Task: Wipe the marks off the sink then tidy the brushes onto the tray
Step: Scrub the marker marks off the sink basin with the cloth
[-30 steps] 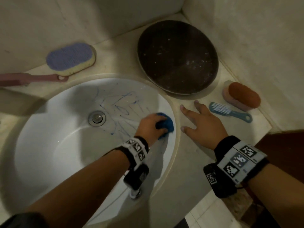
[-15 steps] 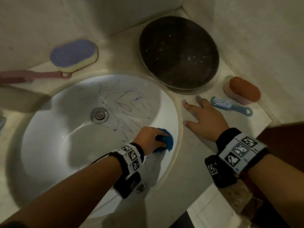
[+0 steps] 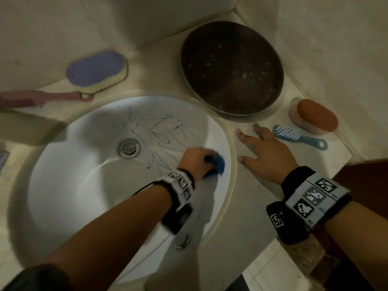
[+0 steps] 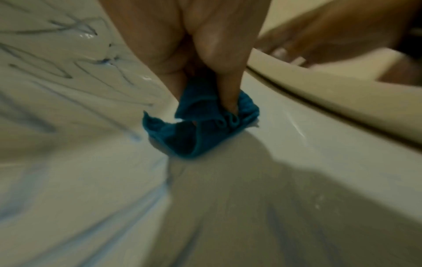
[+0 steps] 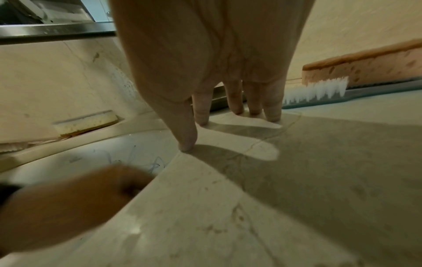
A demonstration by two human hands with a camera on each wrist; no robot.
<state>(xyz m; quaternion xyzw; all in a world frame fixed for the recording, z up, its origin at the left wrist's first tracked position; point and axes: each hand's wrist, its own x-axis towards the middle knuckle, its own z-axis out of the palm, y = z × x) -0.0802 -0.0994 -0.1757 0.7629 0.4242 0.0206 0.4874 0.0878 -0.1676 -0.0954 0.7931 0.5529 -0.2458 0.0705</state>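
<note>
Leftmost, a long pink-handled brush (image 3: 37, 98) runs off frame, its head cut off. I see blue scribbled marks (image 3: 159, 133) on the white round sink basin (image 3: 69, 177). My left hand (image 3: 194, 161) is blurred, fingers curled around a crumpled blue cloth (image 4: 200, 130) against the basin wall (its underside hidden). My right hand (image 3: 265, 154) rests spread, fingertips on the beige counter (image 3: 252, 206), holding nothing, below the dark round tray (image 3: 232, 68), with a small teal brush (image 3: 298, 137) just beside it.

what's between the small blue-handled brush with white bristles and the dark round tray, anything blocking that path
Nothing visible blocks it. The small blue-handled brush with white bristles lies on the pale stone counter below the dark round tray, with bare counter between them. The right hand rests spread on the counter just left of the brush, beside that path.
</note>
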